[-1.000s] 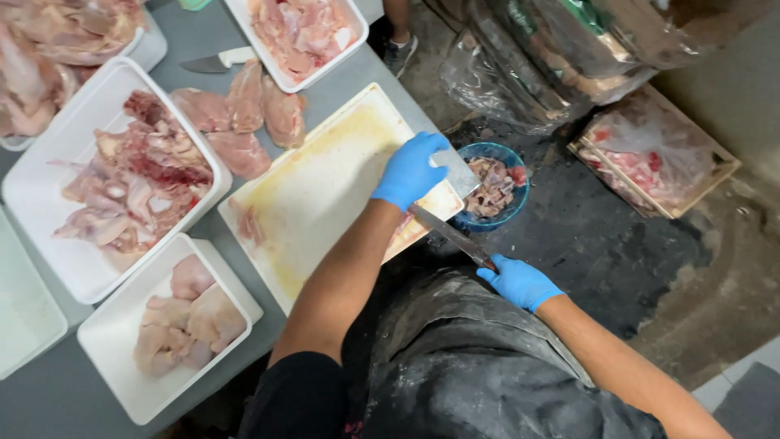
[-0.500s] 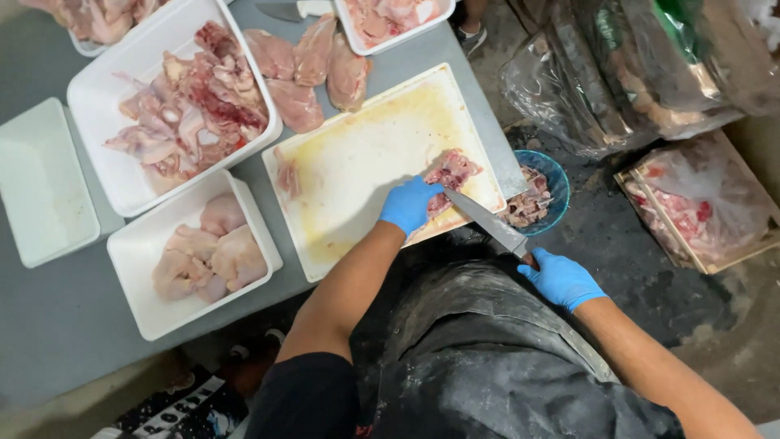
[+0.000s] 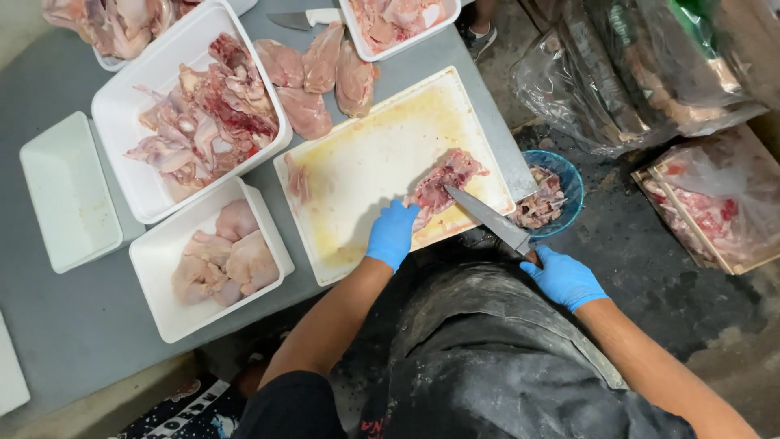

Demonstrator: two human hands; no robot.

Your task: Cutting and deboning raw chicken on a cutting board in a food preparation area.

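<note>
1. A raw chicken piece [image 3: 443,185] lies on the right part of the stained cutting board [image 3: 366,162].
2. The left hand [image 3: 392,233] presses its near edge — fingers flat, not pinching.
3. The right hand [image 3: 563,278] is closed round the knife [image 3: 486,218] — blade touching the meat.
4. A blue bowl [image 3: 569,183] of scraps sits just right; white trays [image 3: 154,195] of chicken sit left on the table [image 3: 73,325].

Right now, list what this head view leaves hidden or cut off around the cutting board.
- Knife handle: hidden inside the right hand.
- Left hand fingertips: pressed into the meat piece, so the grip cannot be made out.
- Blue bowl: its near side is hidden behind the table edge and scraps.
- Second knife: partly cut off by the top edge.
- Top trays: cut off by the top edge.
</note>
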